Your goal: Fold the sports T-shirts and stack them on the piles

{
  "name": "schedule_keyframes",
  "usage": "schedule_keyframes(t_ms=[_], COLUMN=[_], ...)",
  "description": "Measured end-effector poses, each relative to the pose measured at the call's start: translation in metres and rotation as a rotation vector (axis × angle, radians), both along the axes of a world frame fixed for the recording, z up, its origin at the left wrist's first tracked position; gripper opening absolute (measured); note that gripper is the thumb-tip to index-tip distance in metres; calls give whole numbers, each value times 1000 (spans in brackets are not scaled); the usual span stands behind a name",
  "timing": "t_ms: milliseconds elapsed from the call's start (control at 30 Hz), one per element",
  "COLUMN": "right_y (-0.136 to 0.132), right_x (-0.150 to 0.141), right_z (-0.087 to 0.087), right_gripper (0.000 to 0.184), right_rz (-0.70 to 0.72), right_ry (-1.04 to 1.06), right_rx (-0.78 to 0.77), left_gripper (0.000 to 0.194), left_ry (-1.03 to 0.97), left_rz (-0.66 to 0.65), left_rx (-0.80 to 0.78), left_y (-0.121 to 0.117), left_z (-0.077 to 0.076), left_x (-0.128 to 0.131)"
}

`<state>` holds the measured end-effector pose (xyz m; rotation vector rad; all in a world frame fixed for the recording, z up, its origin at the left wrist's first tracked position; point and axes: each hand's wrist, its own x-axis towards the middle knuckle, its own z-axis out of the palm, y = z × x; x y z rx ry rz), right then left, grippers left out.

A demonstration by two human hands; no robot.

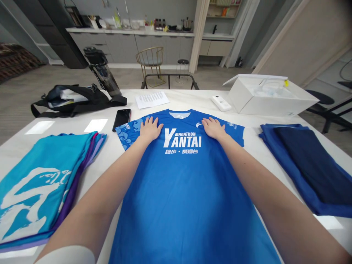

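Observation:
A blue T-shirt [181,183] with white "Yantai Marathon" lettering lies spread flat, front side up, its neckline toward the far side of the table. My left hand [150,129] rests on its left shoulder, fingers stretched out and pressing on the cloth near the patterned sleeve. On the opposite shoulder lies my right hand [213,127], flat with its fingers extended, beside a small white logo. Neither hand grips the fabric. The shirt's lower hem runs out of view at the bottom.
Folded turquoise and purple shirts [46,183] lie at left, folded dark blue clothes [308,161] at right. Along the white table's [192,96] far side are a black bag [74,99], a bottle [103,73], a phone [121,119], a paper sheet [152,99], a white device [221,103] and an open box [269,97].

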<state>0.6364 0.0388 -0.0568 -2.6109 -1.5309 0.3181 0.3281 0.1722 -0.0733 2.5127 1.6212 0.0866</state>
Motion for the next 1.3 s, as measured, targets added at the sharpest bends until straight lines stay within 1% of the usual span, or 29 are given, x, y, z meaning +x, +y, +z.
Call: schedule_keyframes(t_ms=[67, 133, 267, 400, 500, 567, 633, 700, 800, 867, 933, 1033, 1167, 1233, 1300], right_y=[12, 21, 34, 45, 49, 48, 43, 34, 13, -7, -29, -64, -110, -130, -148], right_x=[-4, -4, 3, 11, 14, 9, -3, -23, -60, -81, -92, -89, -64, -56, -56], right_z=[-6, -11, -15, -17, -16, -14, -10, -7, -5, -7, -9, -13, -17, -18, -17], right_gripper=[69, 73, 77, 78, 77, 75, 71, 69, 68, 69, 69, 68, 75, 77, 77], right_rz=[-17, -16, -4, -3, -15, -26, 4, 91, 220, 259, 271, 213, 76, 42, 33], right_ry=[-12, -30, -39, -22, -10, -30, -84, -136, -128, -84, -54, -56, -75, -89, -100], right_rx=[-48, -60, -65, -40, -27, 0, 56, 110, 128, 98, 68, 62, 44, 34, 27], left_gripper=[74, 77, 79, 79, 77, 74, 70, 68, 68, 69, 68, 67, 68, 68, 69], left_ry=[-1, -8, -18, -25, -39, -58, -80, -94, -107, -113, -108, -98, -81, -66, -53], left_rz=[10, 21, 27, 40, 45, 41, 3, -74, -173, -207, -224, -227, -185, -154, -139], left_rx=[-46, -56, -42, -31, -20, 38, 122, 155, 75, 36, 31, 37, 25, 19, 12], left_y=[10, 17, 27, 36, 38, 32, 20, 1, -34, -59, -84, -115, -147, -161, -175], left_z=[-6, -10, -10, -11, -11, -8, -3, 1, 2, 0, -3, -6, -4, -1, 1], left_x=[5, 8, 14, 18, 20, 21, 24, 29, 35, 34, 28, 10, -20, -33, -42])
